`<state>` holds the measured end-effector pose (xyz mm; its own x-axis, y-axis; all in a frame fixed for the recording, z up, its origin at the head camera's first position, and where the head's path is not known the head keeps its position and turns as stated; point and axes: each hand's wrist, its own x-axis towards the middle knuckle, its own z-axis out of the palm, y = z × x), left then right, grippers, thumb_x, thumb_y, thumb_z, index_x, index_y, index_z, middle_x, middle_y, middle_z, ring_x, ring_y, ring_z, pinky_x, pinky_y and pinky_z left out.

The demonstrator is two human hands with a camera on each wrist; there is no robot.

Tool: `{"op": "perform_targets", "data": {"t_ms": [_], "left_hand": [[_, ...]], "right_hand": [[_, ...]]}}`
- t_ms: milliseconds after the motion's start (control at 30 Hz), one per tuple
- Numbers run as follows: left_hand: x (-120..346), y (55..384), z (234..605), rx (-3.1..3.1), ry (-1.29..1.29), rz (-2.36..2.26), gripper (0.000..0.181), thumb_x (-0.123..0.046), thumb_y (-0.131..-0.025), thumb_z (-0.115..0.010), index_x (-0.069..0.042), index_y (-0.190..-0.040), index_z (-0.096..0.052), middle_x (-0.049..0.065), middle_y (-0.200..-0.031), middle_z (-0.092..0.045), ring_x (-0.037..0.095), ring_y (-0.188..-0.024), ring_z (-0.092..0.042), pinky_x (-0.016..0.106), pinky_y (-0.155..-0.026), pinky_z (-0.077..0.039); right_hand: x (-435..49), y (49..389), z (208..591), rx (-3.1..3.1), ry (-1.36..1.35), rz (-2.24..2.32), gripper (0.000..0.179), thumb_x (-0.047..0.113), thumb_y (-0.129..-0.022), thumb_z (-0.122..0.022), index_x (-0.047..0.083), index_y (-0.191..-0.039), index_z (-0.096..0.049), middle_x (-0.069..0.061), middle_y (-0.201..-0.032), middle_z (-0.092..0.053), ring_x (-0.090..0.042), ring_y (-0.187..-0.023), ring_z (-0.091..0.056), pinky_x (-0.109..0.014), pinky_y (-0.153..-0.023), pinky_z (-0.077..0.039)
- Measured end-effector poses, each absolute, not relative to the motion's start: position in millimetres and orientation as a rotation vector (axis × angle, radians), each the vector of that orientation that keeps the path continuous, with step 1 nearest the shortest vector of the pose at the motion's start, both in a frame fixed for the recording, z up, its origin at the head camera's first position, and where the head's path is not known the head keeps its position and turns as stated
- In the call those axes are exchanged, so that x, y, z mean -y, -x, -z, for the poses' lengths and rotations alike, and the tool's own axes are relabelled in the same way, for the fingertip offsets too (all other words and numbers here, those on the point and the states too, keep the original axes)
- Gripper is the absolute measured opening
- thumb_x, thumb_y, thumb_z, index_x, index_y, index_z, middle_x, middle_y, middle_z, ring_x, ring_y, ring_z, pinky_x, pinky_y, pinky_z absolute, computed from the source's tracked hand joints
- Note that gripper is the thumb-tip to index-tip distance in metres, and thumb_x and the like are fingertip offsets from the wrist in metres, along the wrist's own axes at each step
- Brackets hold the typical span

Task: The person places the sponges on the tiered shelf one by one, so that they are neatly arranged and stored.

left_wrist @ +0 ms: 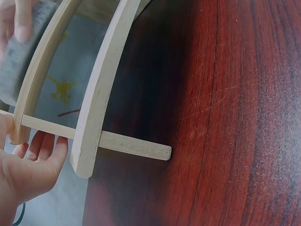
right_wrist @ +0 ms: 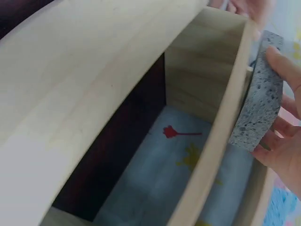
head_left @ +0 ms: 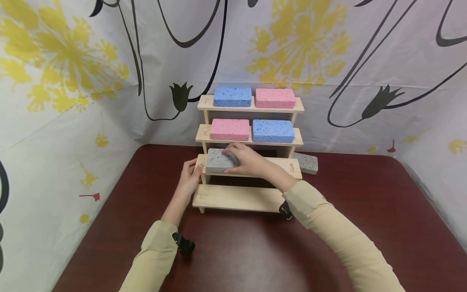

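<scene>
A four-step wooden display rack (head_left: 237,198) stands on the table. My right hand (head_left: 251,160) grips a grey sponge (head_left: 217,160) by its right end, at the left part of the second step from the bottom. In the right wrist view, thumb and fingers hold the speckled sponge (right_wrist: 261,94) from opposite sides, over that step's board. My left hand (head_left: 187,180) holds the left end of the same step. Seen from the left wrist, its fingers (left_wrist: 46,147) curl under the rack's side rail, while the sponge (left_wrist: 14,75) is at the upper left.
On the top step sit a blue sponge (head_left: 232,97) and a pink sponge (head_left: 275,98). One step lower are a pink sponge (head_left: 230,129) and a blue sponge (head_left: 273,131). Another grey sponge (head_left: 307,163) lies on the dark red table (head_left: 233,251), by the rack's right side. Patterned cloth (head_left: 233,52) hangs behind.
</scene>
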<state>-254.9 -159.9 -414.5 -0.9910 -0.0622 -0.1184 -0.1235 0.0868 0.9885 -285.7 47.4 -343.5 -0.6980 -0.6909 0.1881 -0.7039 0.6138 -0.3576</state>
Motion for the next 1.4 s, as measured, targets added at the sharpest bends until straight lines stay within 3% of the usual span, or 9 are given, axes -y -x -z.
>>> {"op": "perform_targets", "data": {"t_ms": [367,567,800,1000,1233,1400], "left_hand": [[158.3,253.2,415.1,-2.275,0.184,-2.097,0.045,-0.019,-0.098,-0.041,-0.004,-0.138,-0.025,0.021,-0.134,-0.043,0.031,-0.119,-0.047,0.047,-0.1,-0.038],[158.4,254.2,415.0,-2.283,0.189,-2.091,0.046,-0.019,-0.098,-0.04,-0.004,-0.138,-0.024,0.022,-0.135,-0.042,0.031,-0.12,-0.046,0.047,-0.1,-0.038],[159.1,254.0,414.0,-2.277,0.205,-2.087,0.045,-0.018,-0.098,-0.04,-0.005,-0.138,-0.024,0.021,-0.133,-0.043,0.03,-0.119,-0.048,0.045,-0.1,-0.039],[159.7,254.1,411.4,-2.279,0.189,-2.078,0.046,-0.019,-0.099,-0.039,-0.005,-0.139,-0.023,0.021,-0.135,-0.041,0.031,-0.12,-0.046,0.046,-0.1,-0.038],[160.3,253.8,409.9,-2.288,0.18,-2.08,0.046,-0.019,-0.099,-0.039,-0.004,-0.139,-0.023,0.022,-0.136,-0.04,0.031,-0.121,-0.045,0.048,-0.101,-0.038],[159.8,254.8,411.7,-2.283,0.198,-2.082,0.046,-0.019,-0.098,-0.039,-0.004,-0.139,-0.024,0.021,-0.134,-0.042,0.03,-0.121,-0.046,0.047,-0.101,-0.038]], "right_hand": [[-53.8,278.9,357.6,2.764,-1.171,-0.531,0.066,0.04,-0.077,-0.071,0.012,-0.131,-0.045,-0.013,-0.131,-0.043,-0.031,-0.121,-0.041,-0.05,-0.105,-0.029],[-81.4,267.9,353.6,2.688,-1.136,-0.589,0.064,0.04,-0.077,-0.071,0.01,-0.129,-0.048,-0.012,-0.126,-0.048,-0.03,-0.12,-0.041,-0.049,-0.103,-0.03],[-133.1,256.5,358.7,2.546,-1.064,-0.829,0.038,0.02,-0.081,-0.068,0.006,-0.115,-0.057,-0.009,-0.113,-0.058,-0.026,-0.109,-0.049,-0.044,-0.095,-0.037],[-183.8,256.9,371.6,2.405,-0.818,-0.965,0.021,0.003,-0.084,-0.061,0.001,-0.105,-0.059,-0.011,-0.101,-0.061,-0.018,-0.099,-0.053,-0.034,-0.086,-0.041],[-233.2,277.3,397.5,2.384,-0.415,-0.984,0.022,0.014,-0.088,-0.059,-0.001,-0.104,-0.059,-0.01,-0.084,-0.058,0.007,-0.075,-0.044,-0.017,-0.067,-0.036],[-248.6,292.2,419.7,2.53,-0.255,-0.979,0.032,0.024,-0.091,-0.055,-0.001,-0.11,-0.057,-0.012,-0.088,-0.058,-0.003,-0.075,-0.044,-0.024,-0.067,-0.037]]}}
